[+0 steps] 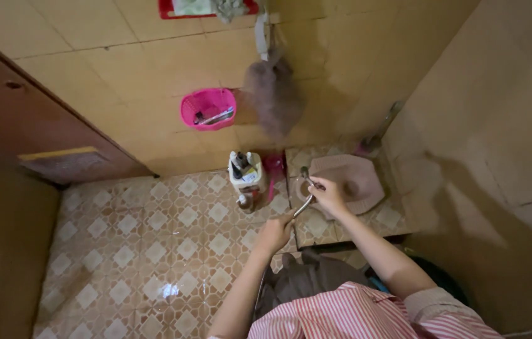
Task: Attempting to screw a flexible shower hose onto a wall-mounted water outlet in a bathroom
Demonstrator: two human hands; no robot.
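While the right hand [327,191] grips the spray head [307,172], the left hand [276,231] clasps the metal hose [303,205]; likely light, flexible, slippery when wet.

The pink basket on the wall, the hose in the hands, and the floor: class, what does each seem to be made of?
Pink basket: likely plastic, with a bright, even colour and slotted sides.
Hose: probably metal, silvery and shiny.
Floor: glazed ceramic tile, with a repeating pattern, grout lines and a glossy glare.

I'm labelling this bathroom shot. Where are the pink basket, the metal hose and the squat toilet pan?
pink basket [208,108], head view, on its front wall.
metal hose [303,205], head view, mid-length between the hands.
squat toilet pan [354,179], head view, on its bare rim.
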